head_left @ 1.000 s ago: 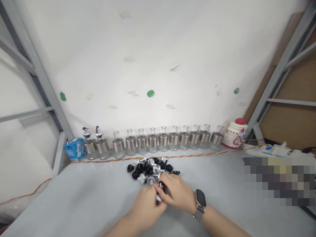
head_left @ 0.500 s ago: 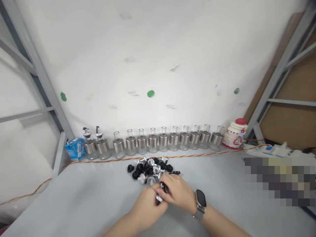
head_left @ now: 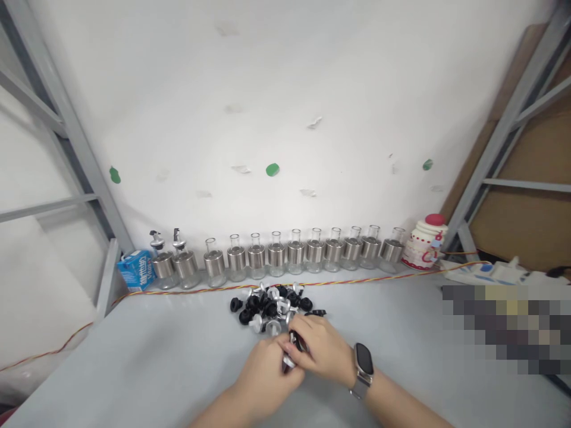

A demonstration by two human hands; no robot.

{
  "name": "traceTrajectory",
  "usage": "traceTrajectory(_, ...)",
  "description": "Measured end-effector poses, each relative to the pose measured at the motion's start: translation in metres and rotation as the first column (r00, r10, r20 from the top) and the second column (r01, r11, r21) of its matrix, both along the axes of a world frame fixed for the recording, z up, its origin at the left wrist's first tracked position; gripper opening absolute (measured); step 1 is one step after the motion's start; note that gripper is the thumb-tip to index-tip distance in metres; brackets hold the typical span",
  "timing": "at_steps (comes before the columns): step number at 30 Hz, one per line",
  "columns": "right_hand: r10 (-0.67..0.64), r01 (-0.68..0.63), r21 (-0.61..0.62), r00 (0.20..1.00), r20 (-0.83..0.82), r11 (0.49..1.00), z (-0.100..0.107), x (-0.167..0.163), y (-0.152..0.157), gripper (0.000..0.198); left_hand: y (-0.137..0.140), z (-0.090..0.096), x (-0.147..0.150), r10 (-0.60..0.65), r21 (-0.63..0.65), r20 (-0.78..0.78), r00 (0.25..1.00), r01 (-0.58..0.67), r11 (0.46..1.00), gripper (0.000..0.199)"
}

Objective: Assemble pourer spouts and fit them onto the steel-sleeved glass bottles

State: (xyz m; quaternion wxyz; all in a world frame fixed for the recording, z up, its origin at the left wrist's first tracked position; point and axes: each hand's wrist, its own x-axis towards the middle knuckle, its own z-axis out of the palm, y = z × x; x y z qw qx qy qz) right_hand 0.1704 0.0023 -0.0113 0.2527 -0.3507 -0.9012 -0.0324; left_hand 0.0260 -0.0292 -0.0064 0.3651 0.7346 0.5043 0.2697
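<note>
My left hand (head_left: 270, 370) and my right hand (head_left: 319, 348) meet just in front of the pile. Between them is a pourer stopper (head_left: 289, 360), silver and black, mostly covered by fingers. The left hand is closed round its silver part, while the right fingers pinch the black part above. Just beyond my hands lies a heap of loose pourer parts (head_left: 270, 308), some black, some silver and clear. On my right wrist sits a dark smartwatch (head_left: 364, 359).
Along the wall stands a row of open glass bottles (head_left: 276, 254) with metal sleeves. Two bottles with pourers (head_left: 184, 261) stand at the left, beside a blue carton (head_left: 137, 270). A twisted wire (head_left: 200, 290) crosses the table. A white and red jar (head_left: 423, 242) stands at right.
Almost nothing differs. Both hands stay on the pourer stopper in nearly the same place, with only a slight shift of the fingers and the right wrist.
</note>
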Motion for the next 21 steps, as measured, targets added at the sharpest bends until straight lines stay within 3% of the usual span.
traceTrajectory(11, -0.006, 0.006, -0.014, 1.0, 0.003, 1.0, -0.0011, 0.0, -0.0004, 0.027, 0.0018, -0.0055, -0.0014, -0.018, 0.094, -0.029, 0.999, 0.02, 0.995, 0.013)
traceTrajectory(21, -0.026, 0.017, -0.126, 0.998, -0.065, 0.992, -0.002, -0.0002, 0.0, 0.032, 0.0047, -0.0023, 0.0026, -0.005, -0.03, 0.272, 0.962, 0.014, 0.999, 0.009)
